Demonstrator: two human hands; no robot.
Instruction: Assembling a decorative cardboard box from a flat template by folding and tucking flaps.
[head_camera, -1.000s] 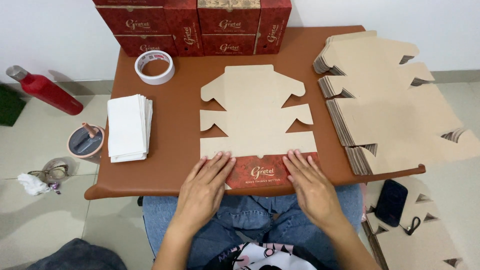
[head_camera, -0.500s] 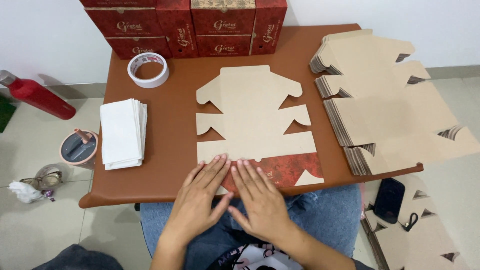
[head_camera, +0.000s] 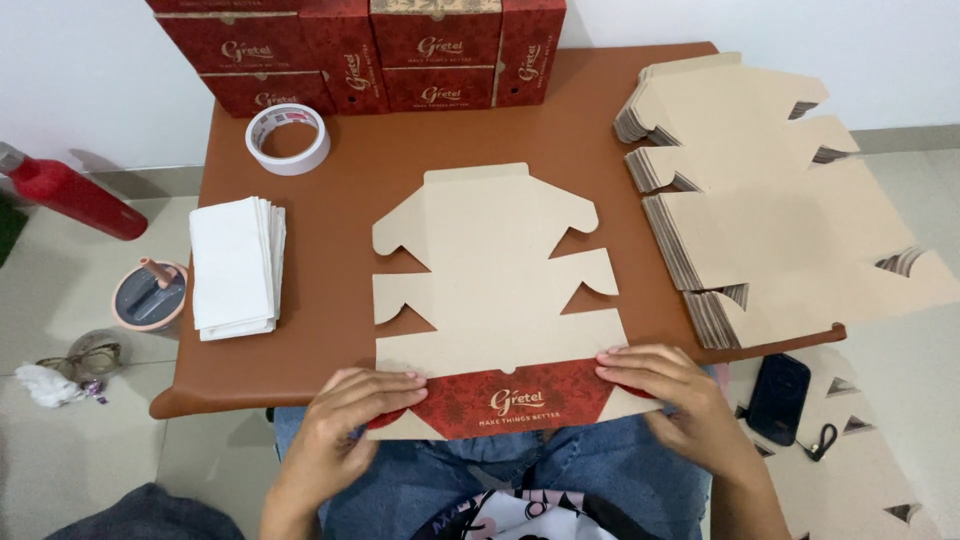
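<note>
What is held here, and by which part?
Both hands grip the flat cardboard box blank by its folded-up red near flap: the left hand at the flap's left end, the right hand at its right end.
</note>
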